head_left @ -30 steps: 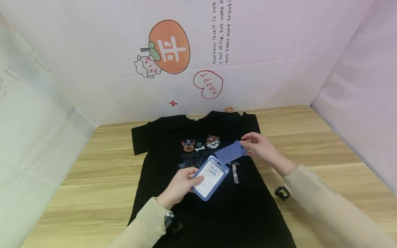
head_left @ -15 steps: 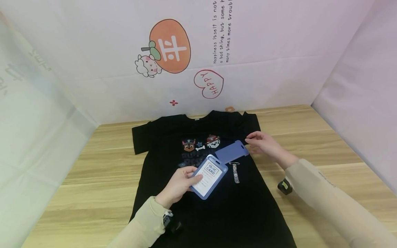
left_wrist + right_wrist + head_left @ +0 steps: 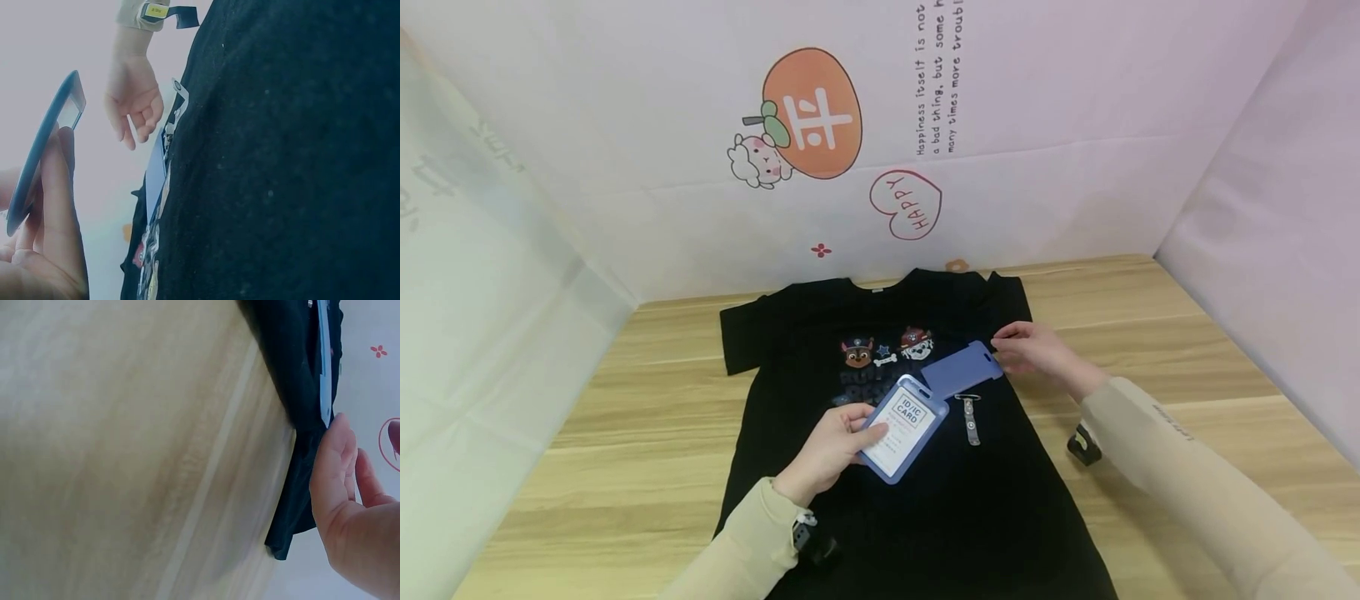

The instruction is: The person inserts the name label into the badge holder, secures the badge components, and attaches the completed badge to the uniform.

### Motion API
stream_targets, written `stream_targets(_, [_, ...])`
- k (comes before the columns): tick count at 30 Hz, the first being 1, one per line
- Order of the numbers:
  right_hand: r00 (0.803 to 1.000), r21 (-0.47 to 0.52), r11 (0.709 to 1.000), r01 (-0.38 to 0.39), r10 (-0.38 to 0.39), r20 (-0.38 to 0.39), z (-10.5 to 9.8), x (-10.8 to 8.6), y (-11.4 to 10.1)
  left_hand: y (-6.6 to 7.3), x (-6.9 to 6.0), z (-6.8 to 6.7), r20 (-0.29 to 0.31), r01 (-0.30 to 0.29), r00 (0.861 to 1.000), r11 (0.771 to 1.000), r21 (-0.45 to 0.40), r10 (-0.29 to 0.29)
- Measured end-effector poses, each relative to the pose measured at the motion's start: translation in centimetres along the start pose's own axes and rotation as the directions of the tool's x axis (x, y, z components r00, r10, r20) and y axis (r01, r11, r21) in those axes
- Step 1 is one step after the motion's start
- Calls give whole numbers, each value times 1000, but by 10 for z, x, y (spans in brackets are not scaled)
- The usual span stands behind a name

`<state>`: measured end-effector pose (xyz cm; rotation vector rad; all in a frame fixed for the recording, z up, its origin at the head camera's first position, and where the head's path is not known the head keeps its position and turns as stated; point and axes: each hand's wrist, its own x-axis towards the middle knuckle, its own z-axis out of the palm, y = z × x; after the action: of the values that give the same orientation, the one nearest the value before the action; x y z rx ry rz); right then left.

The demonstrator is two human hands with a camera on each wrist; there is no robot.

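Observation:
My left hand pinches a blue-framed ID card holder between thumb and fingers, its white "ID/IC CARD" face up. The holder shows edge-on in the left wrist view. A plain blue holder cover lies on the black T-shirt, just beyond the holder's upper corner. Beside the slotted end of that cover is my right hand, fingers loosely bent with nothing held. In the left wrist view the right hand hangs relaxed above the shirt. A strap clip with a pin lies below the cover.
The T-shirt is spread on a wood-grain table, its chest printed with cartoon dogs. White printed cloth walls stand behind and on both sides. Each wrist wears a small dark camera.
My right hand has let go of the blue cover and shifted slightly right. The cover stays on the shirt. My left hand has drawn the holder a little to the left.

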<state>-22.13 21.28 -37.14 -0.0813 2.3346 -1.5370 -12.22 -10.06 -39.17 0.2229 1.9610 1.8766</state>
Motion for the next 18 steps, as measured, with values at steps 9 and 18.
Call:
stream_targets(9, [1000, -6, 1000, -1, 1, 31, 1, 9, 8, -1, 0, -1, 0, -5, 1000, 1000, -8, 5])
stream_targets(18, [994, -78, 996, -34, 42, 102, 1, 12, 12, -2, 0, -1, -5, -5, 1000, 1000, -4, 5])
